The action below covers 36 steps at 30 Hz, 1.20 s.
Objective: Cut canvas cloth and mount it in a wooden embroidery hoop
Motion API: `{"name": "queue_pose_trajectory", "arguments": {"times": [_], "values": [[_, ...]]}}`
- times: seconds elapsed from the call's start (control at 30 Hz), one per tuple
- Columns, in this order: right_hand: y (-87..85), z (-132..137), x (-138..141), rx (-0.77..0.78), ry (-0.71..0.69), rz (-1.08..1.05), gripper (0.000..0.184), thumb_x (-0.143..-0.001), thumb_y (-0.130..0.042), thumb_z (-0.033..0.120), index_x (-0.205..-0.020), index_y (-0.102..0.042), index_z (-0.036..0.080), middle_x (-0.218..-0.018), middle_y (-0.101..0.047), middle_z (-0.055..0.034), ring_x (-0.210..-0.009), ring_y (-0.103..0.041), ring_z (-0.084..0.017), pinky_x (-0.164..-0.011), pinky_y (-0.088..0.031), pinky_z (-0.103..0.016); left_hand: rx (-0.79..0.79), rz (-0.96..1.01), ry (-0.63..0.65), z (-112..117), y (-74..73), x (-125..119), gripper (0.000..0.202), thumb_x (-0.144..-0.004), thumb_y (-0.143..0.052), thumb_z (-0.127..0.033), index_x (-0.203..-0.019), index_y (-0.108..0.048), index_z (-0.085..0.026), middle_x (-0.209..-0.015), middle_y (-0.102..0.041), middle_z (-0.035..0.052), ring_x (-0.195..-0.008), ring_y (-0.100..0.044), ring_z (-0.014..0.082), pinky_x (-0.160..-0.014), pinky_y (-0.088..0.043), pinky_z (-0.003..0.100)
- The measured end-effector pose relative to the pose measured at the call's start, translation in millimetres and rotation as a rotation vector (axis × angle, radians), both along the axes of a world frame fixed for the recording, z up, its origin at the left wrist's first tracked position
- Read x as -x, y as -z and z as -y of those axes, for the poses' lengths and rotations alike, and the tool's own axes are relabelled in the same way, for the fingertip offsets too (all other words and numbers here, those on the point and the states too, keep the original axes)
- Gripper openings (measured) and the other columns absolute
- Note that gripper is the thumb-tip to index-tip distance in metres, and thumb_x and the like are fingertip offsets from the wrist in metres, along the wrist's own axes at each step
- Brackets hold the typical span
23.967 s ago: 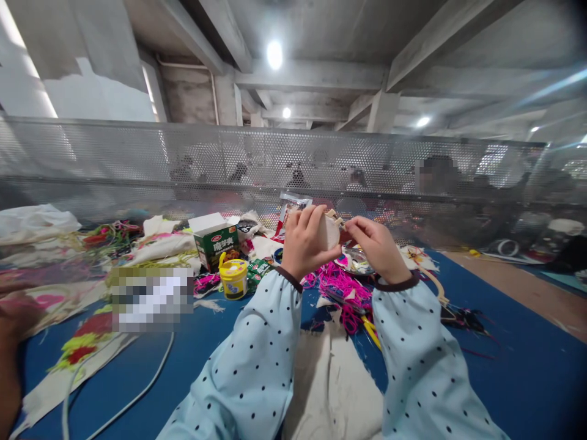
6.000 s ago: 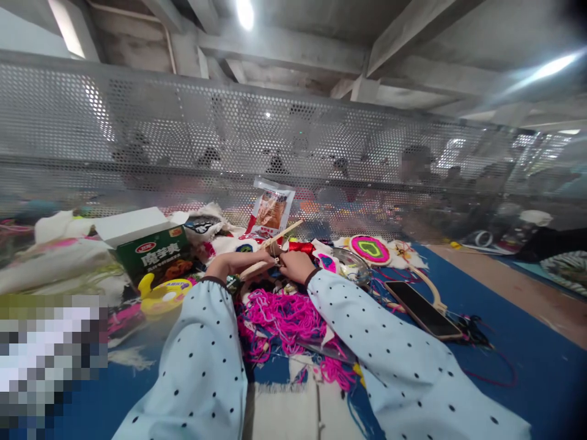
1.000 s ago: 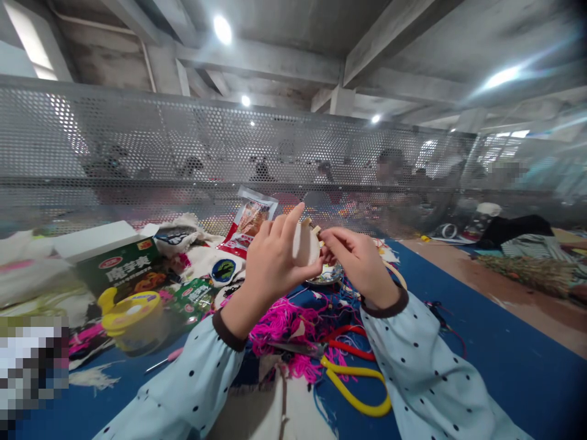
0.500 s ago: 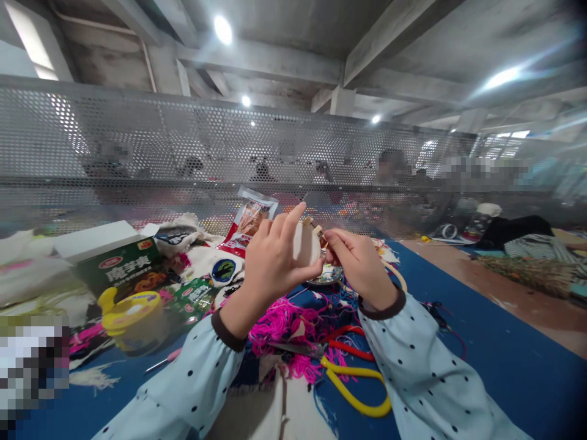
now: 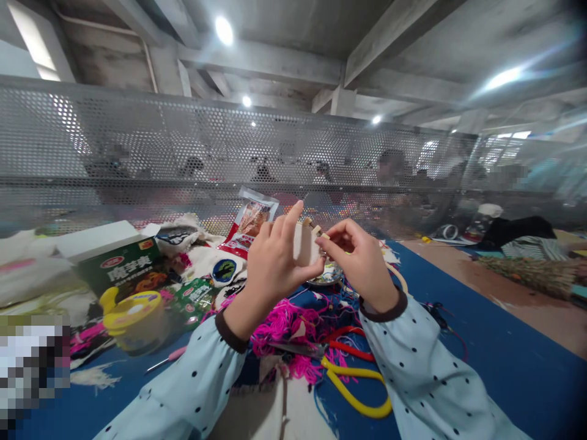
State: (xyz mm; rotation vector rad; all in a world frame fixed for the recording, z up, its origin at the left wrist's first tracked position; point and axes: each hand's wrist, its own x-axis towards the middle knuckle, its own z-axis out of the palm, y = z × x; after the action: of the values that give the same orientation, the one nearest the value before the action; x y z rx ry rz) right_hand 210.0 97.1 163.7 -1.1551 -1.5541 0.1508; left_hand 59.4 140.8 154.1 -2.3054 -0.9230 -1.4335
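My left hand (image 5: 277, 253) grips a small embroidery hoop (image 5: 303, 244) with pale cloth stretched in it, thumb below and fingers behind, the index finger pointing up. The hoop's wooden clasp ends (image 5: 315, 230) stick out at its upper right. My right hand (image 5: 360, 260) pinches there with thumb and index finger, which hide most of the screw. Beneath both hands lies a tangle of bright pink yarn (image 5: 279, 324). Scissors with one red and one yellow handle (image 5: 358, 391) rest on it, blades toward the left. Behind the hoop, a round dish (image 5: 328, 275) is partly covered.
To the left stand a green box (image 5: 117, 260) and a yellow-topped plastic tub (image 5: 135, 324). A red snack packet (image 5: 247, 223) leans behind my left hand. A pink-handled tool (image 5: 167, 359) lies on the blue table (image 5: 440, 354). A perforated metal screen (image 5: 206, 146) runs along the back.
My right hand's fingers have shifted slightly left and regripped at the hoop's clasp, with the index finger now more bent. My left hand and the hoop have hardly moved.
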Motion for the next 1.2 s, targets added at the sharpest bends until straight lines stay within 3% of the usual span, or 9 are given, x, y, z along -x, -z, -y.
{"name": "queue_pose_trajectory", "arguments": {"times": [0.17,0.37,0.53,0.73,1.07,1.2], "values": [[3.0,-3,-3,0.058,-0.031,-0.013,0.019,-0.082,-0.056,0.037,-0.079,-0.052,0.018,-0.068,-0.060,-0.0007,-0.061,-0.056,-0.012,-0.058,-0.043,-0.027,-0.024,-0.005,0.020,-2,1.7,0,0.081,-0.070,-0.061,-0.045,-0.138,-0.026,-0.019,-0.115,-0.055,0.0106,-0.104,-0.048,0.0288,-0.088,-0.039,0.042],[7.7,-5,-1,0.005,0.053,0.056,0.015,-0.086,-0.050,0.033,-0.081,-0.051,0.019,-0.072,-0.061,-0.0014,-0.066,-0.058,-0.013,-0.062,-0.042,-0.028,-0.024,-0.005,-0.006,-2,2.8,-1,0.081,-0.070,-0.061,-0.045,-0.138,-0.026,-0.019,-0.117,-0.054,0.0106,-0.106,-0.047,0.0295,-0.090,-0.039,0.043],[8.5,-4,3,0.001,0.164,0.178,0.014,-0.089,-0.045,0.031,-0.082,-0.049,0.020,-0.074,-0.061,-0.0032,-0.067,-0.057,-0.015,-0.061,-0.038,-0.028,-0.005,-0.011,-0.060,-1,5.3,-5,0.080,-0.070,-0.060,-0.046,-0.137,-0.028,-0.016,-0.116,-0.054,0.0120,-0.106,-0.047,0.0299,-0.089,-0.039,0.043],[10.5,-4,8,0.019,0.401,0.445,0.016,-0.090,-0.040,0.028,-0.084,-0.051,0.018,-0.071,-0.060,-0.0069,-0.066,-0.055,-0.020,-0.057,-0.031,-0.029,0.002,-0.007,-0.050,-3,10.0,-10,0.081,-0.068,-0.062,-0.047,-0.137,-0.029,-0.017,-0.111,-0.056,0.0109,-0.101,-0.049,0.0291,-0.085,-0.041,0.040],[6.0,-4,3,0.096,0.275,0.403,0.020,-0.089,-0.041,0.026,-0.077,-0.055,0.019,-0.070,-0.061,-0.0034,-0.067,-0.054,-0.017,-0.059,-0.029,-0.027,0.023,-0.066,-0.053,-5,10.4,-7,0.085,-0.068,-0.061,-0.049,-0.137,-0.028,-0.013,-0.109,-0.056,0.0125,-0.098,-0.049,0.0294,-0.085,-0.040,0.042],[5.2,-3,-1,0.098,0.184,0.321,0.020,-0.089,-0.042,0.028,-0.075,-0.056,0.019,-0.068,-0.058,-0.0013,-0.064,-0.051,-0.014,-0.059,-0.030,-0.026,-0.006,-0.096,-0.052,-6,9.8,-5,0.077,-0.069,-0.059,-0.049,-0.132,-0.036,-0.011,-0.113,-0.054,0.0145,-0.102,-0.047,0.0308,-0.088,-0.039,0.044]]}}
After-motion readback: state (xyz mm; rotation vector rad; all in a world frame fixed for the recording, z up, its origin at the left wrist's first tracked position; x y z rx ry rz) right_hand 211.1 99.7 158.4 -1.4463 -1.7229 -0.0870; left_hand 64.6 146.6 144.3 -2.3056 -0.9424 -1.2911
